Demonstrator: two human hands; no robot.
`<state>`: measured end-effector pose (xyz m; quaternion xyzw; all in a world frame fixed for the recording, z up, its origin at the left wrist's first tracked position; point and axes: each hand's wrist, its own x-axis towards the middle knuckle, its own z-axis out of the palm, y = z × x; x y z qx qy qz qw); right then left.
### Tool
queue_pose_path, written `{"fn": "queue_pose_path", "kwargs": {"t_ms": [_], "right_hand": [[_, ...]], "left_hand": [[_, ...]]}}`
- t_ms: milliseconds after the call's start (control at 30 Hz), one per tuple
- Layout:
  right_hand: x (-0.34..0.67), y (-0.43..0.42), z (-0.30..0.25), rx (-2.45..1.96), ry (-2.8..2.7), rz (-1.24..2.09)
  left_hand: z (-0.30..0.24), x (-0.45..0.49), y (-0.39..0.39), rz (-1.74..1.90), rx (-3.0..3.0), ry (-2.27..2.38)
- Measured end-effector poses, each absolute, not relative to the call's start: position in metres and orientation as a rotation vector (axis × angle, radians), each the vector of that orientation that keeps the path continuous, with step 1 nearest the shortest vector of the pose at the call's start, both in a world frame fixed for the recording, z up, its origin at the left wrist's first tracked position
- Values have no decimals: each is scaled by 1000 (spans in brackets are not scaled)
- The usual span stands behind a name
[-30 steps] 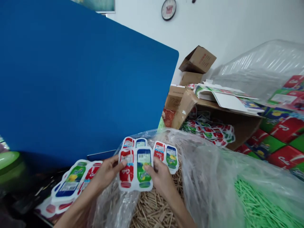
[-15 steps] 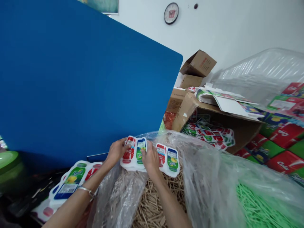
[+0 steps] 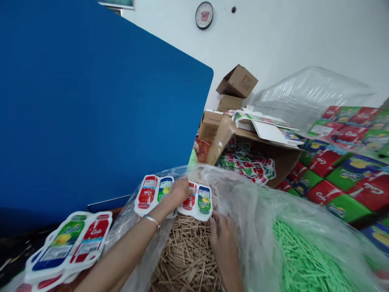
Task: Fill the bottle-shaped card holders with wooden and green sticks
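The left hand (image 3: pixel 180 191) bends over the flat, wavy-edged card (image 3: pixel 204 199); the right hand (image 3: pixel 224 234) curls at its corner. Whether fingers grip, I cannot tell. It lies on strawlike shreds (image 3: pixel 188 253) in filmy plastic (image 3: pixel 257 227).

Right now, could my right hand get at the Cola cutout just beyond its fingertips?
Likely yes: the right hand is by the near right corner of the Cola cutout, with nothing visible between; the left hand covers only its left part.
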<state>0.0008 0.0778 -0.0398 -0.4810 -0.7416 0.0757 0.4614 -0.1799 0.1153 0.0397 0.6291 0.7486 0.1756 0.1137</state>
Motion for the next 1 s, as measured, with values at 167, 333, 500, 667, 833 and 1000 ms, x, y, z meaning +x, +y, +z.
{"fn": "queue_pose_path", "kwargs": {"t_ms": [167, 333, 500, 667, 833, 1000], "right_hand": [[29, 76, -49, -1163, -1750, 333], [34, 76, -56, -1129, -1734, 373], [36, 78, -60, -1097, -1746, 395], [36, 77, -60, -1075, -1752, 392], [36, 78, -63, -1047, -1750, 390], [34, 80, -68, -1018, -1728, 392]], "left_hand": [[38, -173, 152, 331, 1675, 2255], [37, -172, 154, 309, 1652, 2356], [37, -174, 149, 359, 1742, 2397], [34, -175, 146, 419, 1791, 2414], [32, -173, 144, 403, 1784, 2447], [33, -175, 140, 430, 1807, 2441]]}}
